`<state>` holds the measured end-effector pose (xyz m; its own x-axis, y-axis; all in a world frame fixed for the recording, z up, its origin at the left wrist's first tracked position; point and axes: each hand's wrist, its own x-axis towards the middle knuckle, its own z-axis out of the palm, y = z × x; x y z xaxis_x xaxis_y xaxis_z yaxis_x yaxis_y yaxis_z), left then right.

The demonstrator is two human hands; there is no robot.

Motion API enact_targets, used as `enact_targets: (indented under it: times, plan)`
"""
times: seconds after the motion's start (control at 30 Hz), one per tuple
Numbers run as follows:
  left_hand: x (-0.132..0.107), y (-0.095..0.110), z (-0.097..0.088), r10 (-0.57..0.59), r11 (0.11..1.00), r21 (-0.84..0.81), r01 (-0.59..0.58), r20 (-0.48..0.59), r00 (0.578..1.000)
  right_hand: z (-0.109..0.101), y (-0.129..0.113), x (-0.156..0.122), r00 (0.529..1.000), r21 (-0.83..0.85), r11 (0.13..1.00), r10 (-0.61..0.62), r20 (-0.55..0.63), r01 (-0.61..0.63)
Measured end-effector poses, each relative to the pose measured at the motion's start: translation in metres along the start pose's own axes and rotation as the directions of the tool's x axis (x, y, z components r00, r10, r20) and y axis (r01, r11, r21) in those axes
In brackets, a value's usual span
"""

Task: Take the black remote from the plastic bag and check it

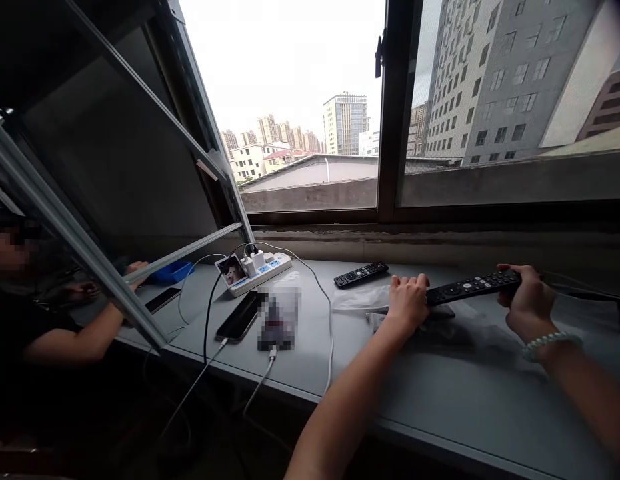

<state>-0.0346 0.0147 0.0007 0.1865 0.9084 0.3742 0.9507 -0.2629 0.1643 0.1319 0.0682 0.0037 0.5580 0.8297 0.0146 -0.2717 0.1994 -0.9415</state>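
A long black remote control (469, 287) with rows of buttons is held up above the table at the right, its button face towards me. My right hand (530, 300), with a beaded bracelet at the wrist, grips the remote's right end between thumb and fingers. My left hand (409, 303) is closed at its left end, knuckles up. Beneath both hands lie crumpled clear plastic bags (357, 299), partly hidden by my left hand and the remote. A second black remote control (361, 275) rests on the table, left of my left hand.
A white power strip (263, 272) with plugged-in chargers stands by the shelf frame (190, 143). Near it lie a black phone (239, 317) and a blurred-out device (277, 323), both on white cables. At the left, another person's arm (85, 333) reaches near a blue tray (173, 272).
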Motion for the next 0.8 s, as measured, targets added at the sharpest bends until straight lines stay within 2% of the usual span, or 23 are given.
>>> enact_targets:
  times: [0.17,0.37,0.5,0.8]
  plan:
    - [0.002,-0.002,-0.005,0.017,1.0,-0.019,-0.017,-0.02,1.0,0.002,-0.007,-0.005,1.0,0.014,1.0,0.026,0.005,-0.026]
    - [0.006,-0.003,-0.011,0.094,0.995,-0.017,-0.095,-0.064,0.994,0.008,-0.019,-0.01,0.999,0.029,0.999,0.022,0.05,-0.023]
    - [0.009,-0.003,-0.014,0.087,0.996,-0.021,-0.089,-0.083,0.993,0.008,-0.021,-0.006,0.997,0.044,0.998,0.042,0.067,-0.045]
    - [0.015,-0.006,-0.024,0.138,0.99,-0.004,-0.14,-0.15,0.979,0.008,-0.024,0.003,0.985,0.083,0.983,0.158,0.074,-0.164]
